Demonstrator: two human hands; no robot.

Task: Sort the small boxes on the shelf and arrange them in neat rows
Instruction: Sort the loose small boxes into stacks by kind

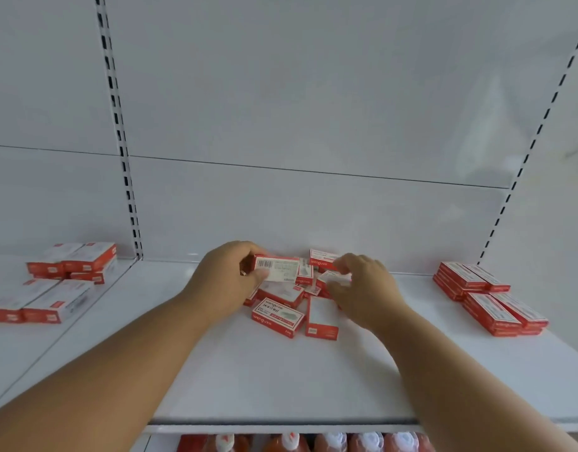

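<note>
A loose heap of small red-and-white boxes (pixel 281 313) lies in the middle of the white shelf (pixel 281 380), near its back wall. My left hand (pixel 227 277) holds one box (pixel 278 269) lifted over the heap, its barcode side facing me. My right hand (pixel 362 288) grips another small box (pixel 333 277) at the heap's right side. Neat stacks of the same boxes (pixel 486 298) stand in rows at the right end of the shelf.
More red-and-white boxes (pixel 57 282) are stacked on the neighbouring shelf section to the left, past a slotted upright (pixel 127 177). Bottles with white caps (pixel 313 442) stand on the shelf below. The shelf's front edge runs just under my forearms.
</note>
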